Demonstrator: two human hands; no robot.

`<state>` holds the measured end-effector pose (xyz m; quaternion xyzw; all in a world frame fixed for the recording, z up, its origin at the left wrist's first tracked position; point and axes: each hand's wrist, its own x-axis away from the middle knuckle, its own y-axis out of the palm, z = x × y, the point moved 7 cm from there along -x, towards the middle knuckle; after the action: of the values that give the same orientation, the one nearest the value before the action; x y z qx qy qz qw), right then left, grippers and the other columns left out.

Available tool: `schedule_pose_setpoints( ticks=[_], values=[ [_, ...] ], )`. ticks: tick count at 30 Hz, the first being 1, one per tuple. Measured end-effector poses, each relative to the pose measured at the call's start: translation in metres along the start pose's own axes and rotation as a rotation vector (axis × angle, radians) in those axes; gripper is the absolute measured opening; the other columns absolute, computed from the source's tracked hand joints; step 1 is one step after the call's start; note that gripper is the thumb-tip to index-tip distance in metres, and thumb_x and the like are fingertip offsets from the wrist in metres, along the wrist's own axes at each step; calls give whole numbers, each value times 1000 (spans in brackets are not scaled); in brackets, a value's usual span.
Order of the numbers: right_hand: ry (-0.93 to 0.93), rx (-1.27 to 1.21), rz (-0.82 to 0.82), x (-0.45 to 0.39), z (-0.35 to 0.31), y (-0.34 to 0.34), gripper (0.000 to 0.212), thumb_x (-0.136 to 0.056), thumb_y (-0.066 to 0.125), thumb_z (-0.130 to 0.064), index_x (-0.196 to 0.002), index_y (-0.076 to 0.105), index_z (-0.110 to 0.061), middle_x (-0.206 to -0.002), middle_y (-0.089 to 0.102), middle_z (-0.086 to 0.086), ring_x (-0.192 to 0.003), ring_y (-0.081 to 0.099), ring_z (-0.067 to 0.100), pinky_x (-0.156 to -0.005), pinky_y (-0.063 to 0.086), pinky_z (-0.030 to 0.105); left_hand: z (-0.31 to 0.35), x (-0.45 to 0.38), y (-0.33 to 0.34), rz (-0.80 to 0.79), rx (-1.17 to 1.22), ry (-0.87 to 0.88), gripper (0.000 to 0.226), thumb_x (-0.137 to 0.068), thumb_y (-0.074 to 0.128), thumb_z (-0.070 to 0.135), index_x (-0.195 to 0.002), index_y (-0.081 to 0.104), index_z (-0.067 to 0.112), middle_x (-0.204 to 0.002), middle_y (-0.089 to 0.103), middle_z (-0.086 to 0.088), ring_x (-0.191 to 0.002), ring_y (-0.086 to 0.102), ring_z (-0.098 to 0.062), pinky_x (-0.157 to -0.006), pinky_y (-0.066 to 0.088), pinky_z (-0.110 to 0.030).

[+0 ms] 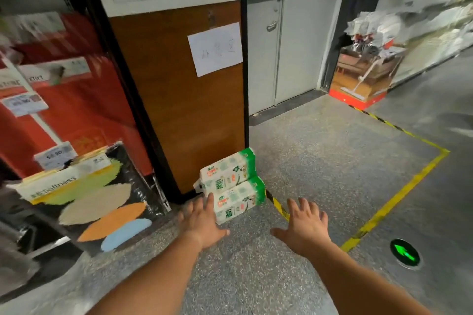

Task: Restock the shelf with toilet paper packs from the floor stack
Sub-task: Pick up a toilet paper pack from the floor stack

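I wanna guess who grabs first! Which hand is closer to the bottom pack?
Left. The left hand reaches the bottom pack's left end; the right hand hovers off to its right, apart.

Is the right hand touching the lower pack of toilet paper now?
Apart. The head view shows grey floor between the right hand and the lower pack.

Your two toilet paper packs [231, 184] are wrapped in thin, glossy printed plastic film. They sit on a rough, speckled matt floor [320, 161] edged with worn yellow tape [399, 194]. Behind them you have a smooth brown wood-look panel [179, 110] carrying a plain matt paper sheet [216, 48]. Your bare hands are open.
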<state>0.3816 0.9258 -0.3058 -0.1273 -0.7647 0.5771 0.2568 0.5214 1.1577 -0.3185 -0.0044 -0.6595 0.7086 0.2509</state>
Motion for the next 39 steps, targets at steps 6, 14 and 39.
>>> schedule_pose_setpoints(
  ticks=[6,14,39],
  values=[
    [-114,67,-53,-146,-19,-45,102,-82,55,-76,-160,12,-27,-168,10,8,-154,9,33,-122,11,58,14,-109,-45,38,72,-85,116,-79,66,72,-162,-2,26,-164,18,-8,-149,17,-31,-118,20,-56],
    [-245,143,-150,-304,-80,-33,105,-84,54,-75,-161,5,-24,-169,5,9,-155,3,35,-123,6,58,-8,-260,-53,-11,137,-154,121,-78,64,76,-161,-6,23,-165,15,-10,-151,14,-35,-120,19,-58],
    [-581,367,-370,-812,-128,292,124,-72,65,-80,-157,-12,-32,-168,-9,13,-154,-7,40,-122,3,61,-65,-712,212,-165,30,-336,140,-67,67,84,-154,-27,27,-167,-17,-7,-154,-12,-35,-121,6,-66]
  ],
)
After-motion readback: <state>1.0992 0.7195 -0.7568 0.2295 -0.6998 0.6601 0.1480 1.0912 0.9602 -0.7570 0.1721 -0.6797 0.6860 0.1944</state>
